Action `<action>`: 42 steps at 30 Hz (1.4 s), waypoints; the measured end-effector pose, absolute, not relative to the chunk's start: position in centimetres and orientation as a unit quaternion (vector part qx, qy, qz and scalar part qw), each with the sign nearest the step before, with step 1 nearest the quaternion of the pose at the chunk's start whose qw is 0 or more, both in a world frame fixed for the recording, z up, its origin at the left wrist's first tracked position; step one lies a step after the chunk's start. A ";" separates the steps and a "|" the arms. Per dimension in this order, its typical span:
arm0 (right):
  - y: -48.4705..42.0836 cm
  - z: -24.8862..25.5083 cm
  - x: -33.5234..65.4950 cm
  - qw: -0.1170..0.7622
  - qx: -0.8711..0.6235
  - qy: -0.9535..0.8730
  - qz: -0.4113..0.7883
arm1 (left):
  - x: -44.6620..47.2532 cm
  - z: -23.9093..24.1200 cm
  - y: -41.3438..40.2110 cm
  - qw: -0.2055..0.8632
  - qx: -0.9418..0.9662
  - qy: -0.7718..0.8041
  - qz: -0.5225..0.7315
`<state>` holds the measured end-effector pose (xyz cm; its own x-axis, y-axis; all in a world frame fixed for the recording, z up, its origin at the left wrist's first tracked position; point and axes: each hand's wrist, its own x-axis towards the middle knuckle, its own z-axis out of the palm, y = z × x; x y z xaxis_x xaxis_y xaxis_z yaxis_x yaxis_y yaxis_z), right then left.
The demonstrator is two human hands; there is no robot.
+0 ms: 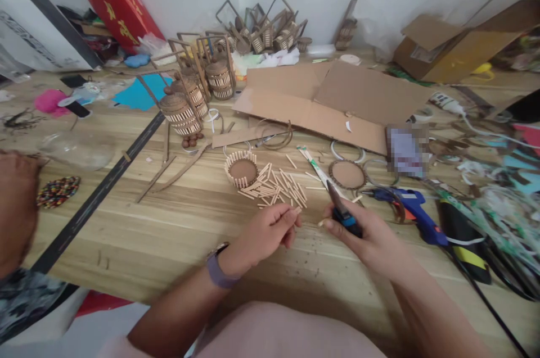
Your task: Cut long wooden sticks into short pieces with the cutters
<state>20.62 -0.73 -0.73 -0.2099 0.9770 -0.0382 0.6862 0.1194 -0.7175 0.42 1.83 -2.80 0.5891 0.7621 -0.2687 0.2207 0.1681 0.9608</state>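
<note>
My left hand [276, 226], with a watch on its wrist, pinches a short wooden stick [298, 210] between thumb and forefinger. My right hand [358, 229] is wrapped round pliers [343, 212] with dark jaws and a black-and-blue handle; the jaws point up and away. A small pale wooden bit [321, 223] shows at the right thumb tip. Just beyond my hands lies a loose pile of short wooden sticks [280, 186]. Beside the pile is a round cardboard base ringed with upright sticks [242, 171]. Farther right lies a cardboard disc with a dark braided rim [346, 174].
A blue glue gun [407, 206] lies right of my right hand. Flat cardboard [307, 94] covers the table's middle back. Finished little lidded baskets [181, 113] stand at back left. Another person's arm [17, 212] rests at the left edge, near colourful beads [59, 191].
</note>
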 end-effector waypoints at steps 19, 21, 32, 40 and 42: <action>-1.1 -1.1 18.6 0.159 -0.525 -0.762 0.345 | 1.0 -4.6 1.3 0.762 0.541 0.318 0.162; -0.9 -1.3 18.7 0.193 -0.514 -0.772 0.322 | 1.0 -4.6 1.4 0.771 0.530 0.312 0.163; -2.1 -3.7 16.7 0.305 -0.567 -0.745 0.172 | 2.1 -4.7 1.3 0.794 0.324 0.391 0.334; -1.9 -4.6 16.5 0.311 -0.580 -0.737 0.154 | 2.5 -4.7 0.8 0.788 0.329 0.380 0.355; -1.9 -4.4 16.7 0.325 -0.592 -0.709 0.200 | 2.3 -4.9 0.9 0.780 0.346 0.379 0.358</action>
